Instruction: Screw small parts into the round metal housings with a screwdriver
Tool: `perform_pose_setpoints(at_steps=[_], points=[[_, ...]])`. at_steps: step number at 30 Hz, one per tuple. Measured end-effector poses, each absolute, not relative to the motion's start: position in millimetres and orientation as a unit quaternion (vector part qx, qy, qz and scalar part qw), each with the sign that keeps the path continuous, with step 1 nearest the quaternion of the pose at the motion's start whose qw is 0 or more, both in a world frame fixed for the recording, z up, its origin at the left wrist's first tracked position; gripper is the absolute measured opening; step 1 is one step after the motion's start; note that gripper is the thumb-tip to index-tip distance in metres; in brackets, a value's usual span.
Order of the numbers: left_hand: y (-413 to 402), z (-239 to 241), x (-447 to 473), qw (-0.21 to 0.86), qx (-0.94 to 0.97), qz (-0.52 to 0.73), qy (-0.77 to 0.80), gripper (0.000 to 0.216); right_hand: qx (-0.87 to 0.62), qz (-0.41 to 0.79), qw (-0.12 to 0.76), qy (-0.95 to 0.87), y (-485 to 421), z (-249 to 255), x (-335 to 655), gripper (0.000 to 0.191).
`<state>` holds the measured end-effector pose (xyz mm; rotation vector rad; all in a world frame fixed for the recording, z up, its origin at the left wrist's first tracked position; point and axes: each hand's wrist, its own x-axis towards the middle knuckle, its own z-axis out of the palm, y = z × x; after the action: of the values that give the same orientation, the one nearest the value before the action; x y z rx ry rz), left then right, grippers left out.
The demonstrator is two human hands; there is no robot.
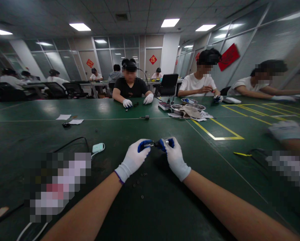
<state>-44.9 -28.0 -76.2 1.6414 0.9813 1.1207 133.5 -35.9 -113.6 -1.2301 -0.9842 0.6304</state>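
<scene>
Both of my hands wear white gloves with blue coated fingers and meet over the green table. My left hand (137, 155) is closed in a pinch on a small silvery metal rod-like part (148, 145). Fingers curled, my right hand (173, 155) grips a dark piece with a shiny metal end (167, 141). The two pieces come together between my fingertips; whether they are joined I cannot tell. Several small ring-shaped nuts or washers (142, 196) lie on the table below my left hand.
Left of me are a pixelated pale object (64, 184), cables and a small mint-coloured device (98, 147). A metal-and-black part (146, 117) lies ahead. Metal bowls (199, 107) and cloths (191, 111) stand farther right, near yellow tape (227, 138). A co-worker's gloved hand (287, 130) reaches in at right.
</scene>
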Motion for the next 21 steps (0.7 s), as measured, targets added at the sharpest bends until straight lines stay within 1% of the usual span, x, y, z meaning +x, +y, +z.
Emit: perform_pose_setpoints(at_steps=[3,7,12,14,18,21], points=[[-23.6,-81.8,-43.0,0.418,0.621,0.497,0.438,0.028,-0.555,0.259,0.652,-0.447,-39.3,-110.7,131.9,0.052],[-20.0,-83.7,-42.9,0.421,0.562,0.554,0.448,0.025,-0.556,0.259,0.651,-0.448,-39.6,-109.7,131.7,0.053],[-25.1,-76.2,-42.1,0.362,0.577,0.583,0.443,0.019,-0.546,0.281,0.648,-0.452,-39.4,-109.9,131.8,0.053],[-27.8,-74.7,-39.7,0.383,0.596,0.563,0.427,0.019,-0.529,0.298,0.637,-0.475,-41.5,-109.1,128.9,0.052],[-33.0,-75.7,-34.6,0.466,0.631,0.495,0.373,0.024,-0.498,0.333,0.626,-0.499,-46.9,-107.1,121.3,0.053],[-35.3,-76.3,-34.4,0.478,0.637,0.476,0.372,0.028,-0.502,0.337,0.623,-0.496,-48.5,-105.8,119.6,0.056]])
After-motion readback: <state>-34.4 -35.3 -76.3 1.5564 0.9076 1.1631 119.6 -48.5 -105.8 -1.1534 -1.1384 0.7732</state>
